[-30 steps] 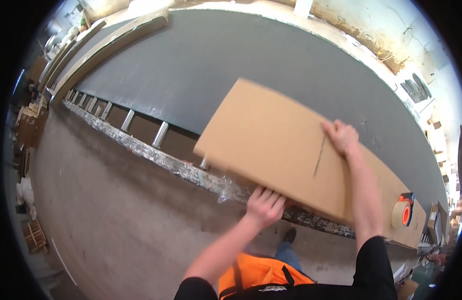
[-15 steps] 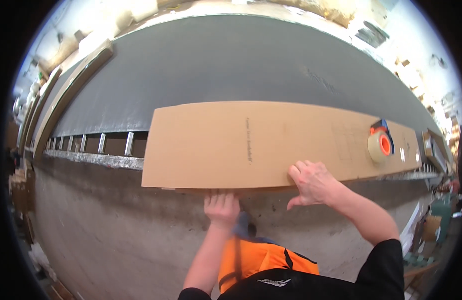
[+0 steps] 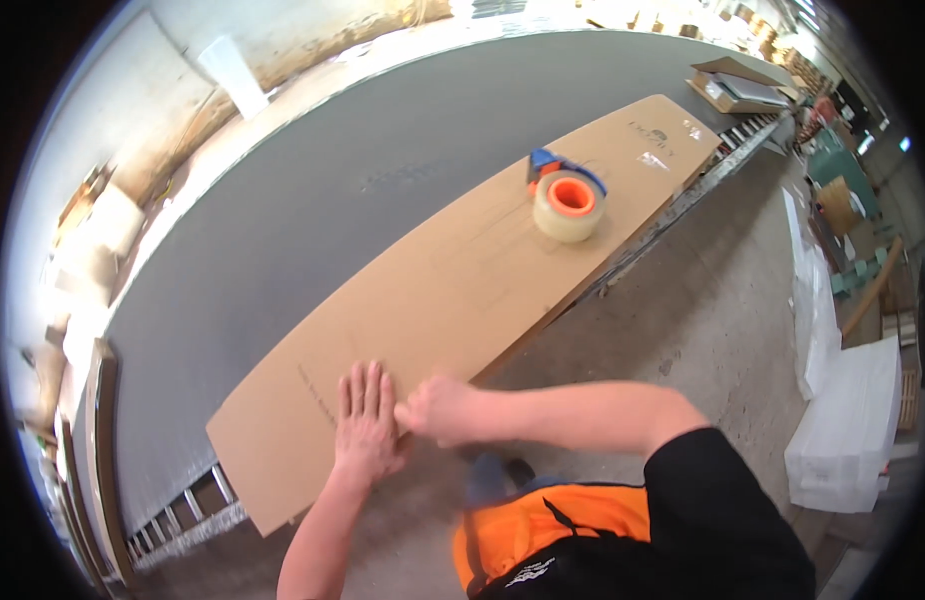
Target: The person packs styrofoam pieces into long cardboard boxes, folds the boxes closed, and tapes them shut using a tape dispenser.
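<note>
A long, flat brown cardboard box (image 3: pixel 433 290) lies in front of me, running from near left to far right. My left hand (image 3: pixel 369 435) rests flat on its top by the near edge, fingers stretched out and together. Right beside it, at the same edge, my right hand (image 3: pixel 445 410) is closed with the fingers curled in. It is slightly blurred, and whatever it may grip is hidden. Farther along the box top stands a tape dispenser (image 3: pixel 558 222) with a clear roll, an orange hub and a blue part, apart from both hands.
Under the box is a wide dark grey belt surface (image 3: pixel 253 260) with a metal roller edge (image 3: pixel 198 525). An open carton (image 3: pixel 728 95) sits at its far right end. Long cardboard pieces (image 3: pixel 101 450) stand at the left. White foam sheeting (image 3: pixel 843 430) lies on the right.
My view has turned toward the right. My left hand has come from the box's front side up onto its top, and my right hand has closed and moved beside it.
</note>
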{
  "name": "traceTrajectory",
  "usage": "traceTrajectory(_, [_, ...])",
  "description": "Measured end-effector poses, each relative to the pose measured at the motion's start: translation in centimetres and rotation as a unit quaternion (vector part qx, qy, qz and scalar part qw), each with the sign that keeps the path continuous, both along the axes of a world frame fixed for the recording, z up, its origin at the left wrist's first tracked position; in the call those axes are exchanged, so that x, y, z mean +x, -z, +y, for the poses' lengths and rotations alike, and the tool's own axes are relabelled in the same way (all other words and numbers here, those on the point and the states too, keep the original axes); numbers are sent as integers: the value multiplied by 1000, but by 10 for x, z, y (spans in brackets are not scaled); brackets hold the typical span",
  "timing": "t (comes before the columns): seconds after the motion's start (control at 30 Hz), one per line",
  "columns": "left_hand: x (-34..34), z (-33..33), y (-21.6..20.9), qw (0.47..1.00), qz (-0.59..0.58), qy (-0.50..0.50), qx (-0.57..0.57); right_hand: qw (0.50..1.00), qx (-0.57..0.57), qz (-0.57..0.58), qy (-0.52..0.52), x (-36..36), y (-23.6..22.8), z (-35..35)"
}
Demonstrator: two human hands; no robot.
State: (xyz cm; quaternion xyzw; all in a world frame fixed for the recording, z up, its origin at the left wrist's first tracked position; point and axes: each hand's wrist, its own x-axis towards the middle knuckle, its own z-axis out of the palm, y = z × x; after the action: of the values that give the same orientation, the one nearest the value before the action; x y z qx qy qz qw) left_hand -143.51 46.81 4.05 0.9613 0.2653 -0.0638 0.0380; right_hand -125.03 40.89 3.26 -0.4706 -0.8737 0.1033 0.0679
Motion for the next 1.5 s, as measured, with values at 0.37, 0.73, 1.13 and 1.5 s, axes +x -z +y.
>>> traceTrajectory(0.37, [5,1,-10,996,72,20,-47,988,-13,-116,96,164,-20,-26])
traceTrajectory(0.73, [58,-3,-3,998,-9,66,-7,804,334,208,447,219,-64,-9])
traceTrajectory(1.13, [42,-3,8,991,-99,85,15,711,-221,505,436,315,-64,15])
traceTrajectory(1.5, [26,-5,15,990,-120,70,-6,929,-92,83,350,113,-165,38])
